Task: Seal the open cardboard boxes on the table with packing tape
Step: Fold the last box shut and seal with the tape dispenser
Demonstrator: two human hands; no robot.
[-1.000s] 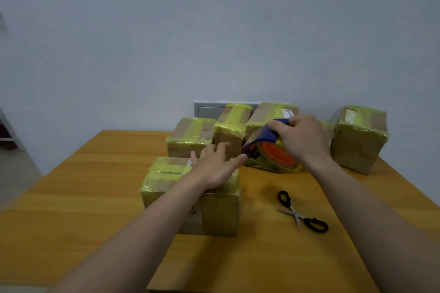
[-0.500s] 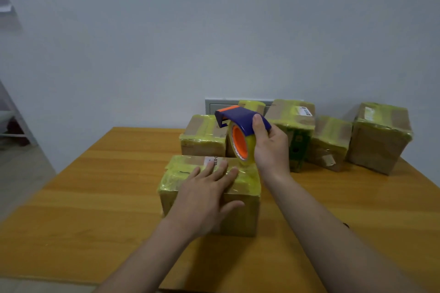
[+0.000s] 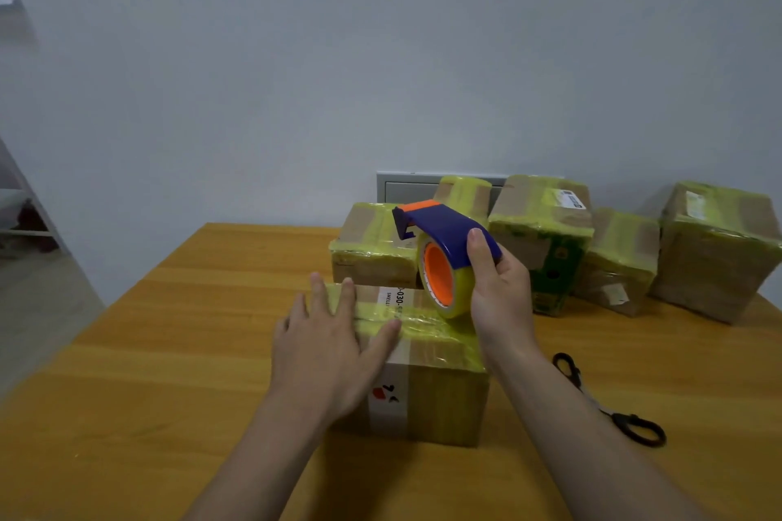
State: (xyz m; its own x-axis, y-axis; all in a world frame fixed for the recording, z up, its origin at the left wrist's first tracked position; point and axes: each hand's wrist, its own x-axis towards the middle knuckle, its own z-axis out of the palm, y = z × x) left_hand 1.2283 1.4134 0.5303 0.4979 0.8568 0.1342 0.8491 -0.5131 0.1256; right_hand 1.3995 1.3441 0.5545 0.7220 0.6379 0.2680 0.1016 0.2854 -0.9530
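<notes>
- While the left hand [image 3: 326, 351] lies flat on top of the near box [image 3: 427, 398], with fingers straight, spread and holding nothing, the right hand [image 3: 499, 292] grips the tape dispenser [image 3: 446, 254].
- On the dispenser, the thumb lies over the blue guard and the fingers curl round behind it.
- Its roll has an orange core and stands upright, with the lower rim at the far right part of the near box's top. Whether it presses down or only touches cannot be told.
- Sitting mid-desk [image 3: 169, 351] and close to the person, the near box has yellowish tape bands across its top. A printed label lies among the bands, and a pale strip with small red and black marks runs down the front.
- Five more boxes wrapped in the same yellowish tape stand along the far side of the desk:
  - a low box [image 3: 372, 250] just behind the near one
  - a narrow box [image 3: 463, 192] behind the dispenser
  - a box with green print [image 3: 550, 241] on its front
  - a smaller box [image 3: 618, 262]
  - a large box [image 3: 715, 258] at the far right
- Black-handled scissors [image 3: 634, 427] lie on the desk right of the near box, partly hidden by the right forearm.
- A grey wall panel [image 3: 406, 188] shows behind the far boxes.
</notes>
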